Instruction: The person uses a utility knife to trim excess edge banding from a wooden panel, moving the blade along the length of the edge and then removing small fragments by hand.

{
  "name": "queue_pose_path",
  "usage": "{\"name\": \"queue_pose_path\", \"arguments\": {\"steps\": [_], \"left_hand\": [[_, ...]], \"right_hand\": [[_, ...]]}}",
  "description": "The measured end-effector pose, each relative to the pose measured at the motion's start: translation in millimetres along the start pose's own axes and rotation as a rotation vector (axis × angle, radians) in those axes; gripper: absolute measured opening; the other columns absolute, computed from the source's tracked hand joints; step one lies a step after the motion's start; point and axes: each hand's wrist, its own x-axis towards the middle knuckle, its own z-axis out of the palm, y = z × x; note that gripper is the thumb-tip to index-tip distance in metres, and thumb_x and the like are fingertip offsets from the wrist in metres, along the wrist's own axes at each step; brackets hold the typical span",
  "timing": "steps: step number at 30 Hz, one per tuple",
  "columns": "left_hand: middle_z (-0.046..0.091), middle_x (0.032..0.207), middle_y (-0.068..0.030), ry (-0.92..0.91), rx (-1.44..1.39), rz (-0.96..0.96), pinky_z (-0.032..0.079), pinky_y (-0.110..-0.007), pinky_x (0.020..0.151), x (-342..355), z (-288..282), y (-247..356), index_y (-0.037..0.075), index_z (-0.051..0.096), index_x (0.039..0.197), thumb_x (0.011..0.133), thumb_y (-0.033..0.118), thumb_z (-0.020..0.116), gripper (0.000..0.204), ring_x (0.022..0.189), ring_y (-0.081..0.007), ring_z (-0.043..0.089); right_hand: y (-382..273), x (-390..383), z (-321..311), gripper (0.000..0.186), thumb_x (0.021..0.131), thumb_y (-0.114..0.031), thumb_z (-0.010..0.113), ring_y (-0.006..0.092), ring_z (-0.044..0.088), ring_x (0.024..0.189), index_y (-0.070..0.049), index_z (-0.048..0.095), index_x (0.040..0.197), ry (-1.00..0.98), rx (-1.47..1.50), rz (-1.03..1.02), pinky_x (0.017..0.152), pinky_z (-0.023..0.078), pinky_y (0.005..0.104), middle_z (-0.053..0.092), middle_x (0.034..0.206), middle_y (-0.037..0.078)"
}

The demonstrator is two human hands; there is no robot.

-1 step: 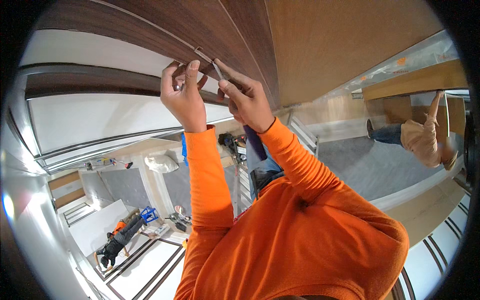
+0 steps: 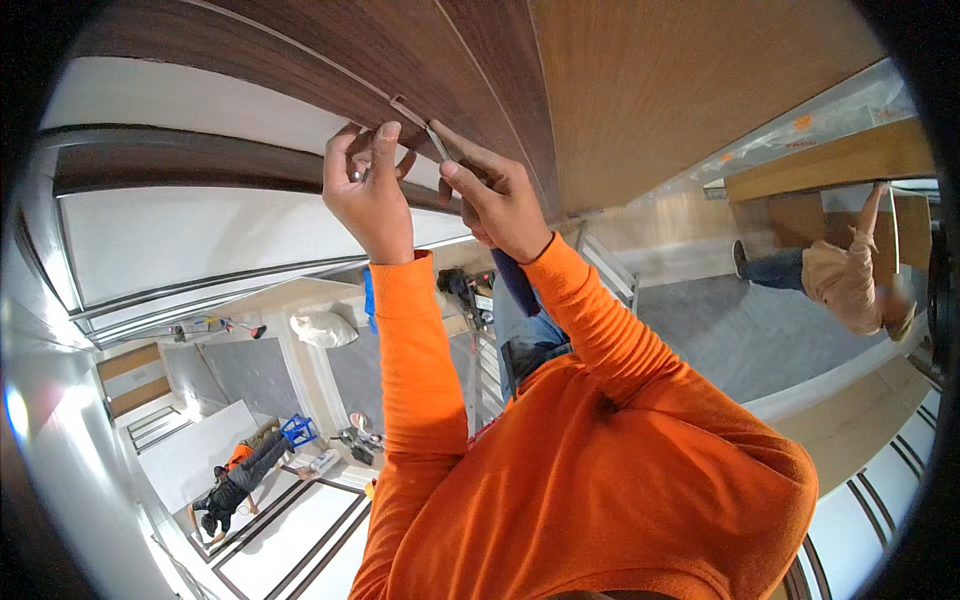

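Overhead, dark brown wood-grain panels point(image 2: 330, 75) meet along a narrow pale groove. A small pale rectangular outline point(image 2: 402, 104) shows in the groove, close to my fingers. My right hand point(image 2: 500, 205) pinches a thin, flat metal strip point(image 2: 438, 142) between thumb and fingers, its far end up against the panel. Beside it my left hand point(image 2: 372, 205) is raised at the panel's lower edge. Its thumb points up and its other fingers are curled loosely apart, partly hidden, with nothing visible held.
Below me stands a metal ladder point(image 2: 612, 268). Clear plastic film point(image 2: 780, 130) runs along a light wood panel point(image 2: 680, 80). One person point(image 2: 840, 285) reaches up at the right; another point(image 2: 235, 495) bends over lower left, near a blue stool point(image 2: 298, 430). A white bag point(image 2: 322, 328) lies below.
Both hands and the metal strip keep nearly the same place at the panel. My legs and the view have shifted very slightly.
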Motion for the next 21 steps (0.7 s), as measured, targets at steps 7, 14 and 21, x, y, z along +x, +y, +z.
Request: {"name": "queue_pose_path", "arguments": {"steps": [7,14,21], "left_hand": [[0.064,0.101,-0.0129,-0.014,0.017,-0.002,0.067,-0.040,0.073,2.6,-1.3,-5.0,-0.005,0.058,0.117,0.092,0.015,0.078,0.038,0.096,-0.0186,0.065],[0.064,0.101,-0.0129,-0.012,0.036,0.018,0.066,-0.037,0.070,-3.1,-1.5,-1.8,-0.006,0.058,0.118,0.091,0.014,0.078,0.039,0.096,-0.0182,0.065],[0.066,0.100,-0.0105,0.018,-0.025,-0.006,0.063,-0.032,0.065,-0.1,-0.8,-1.6,-0.006,0.061,0.116,0.090,0.018,0.081,0.040,0.087,-0.0139,0.063]], "right_hand": [[7.7,6.2,-4.1,0.048,0.100,-0.018,0.066,0.0049,0.054,0.059,-0.016,0.058,0.148,0.013,-0.139,-0.124,0.051,0.044,0.0242,0.071,0.083,0.002],[8.8,0.7,3.5,0.048,0.100,-0.019,0.067,0.0041,0.050,0.056,-0.014,0.059,0.146,0.071,-0.176,-0.152,0.050,0.042,0.0236,0.071,0.081,0.003],[6.6,-0.6,11.7,0.048,0.101,-0.020,0.066,0.0020,0.045,0.053,-0.014,0.057,0.148,0.054,-0.010,-0.075,0.046,0.038,0.0226,0.069,0.080,0.002]]}}
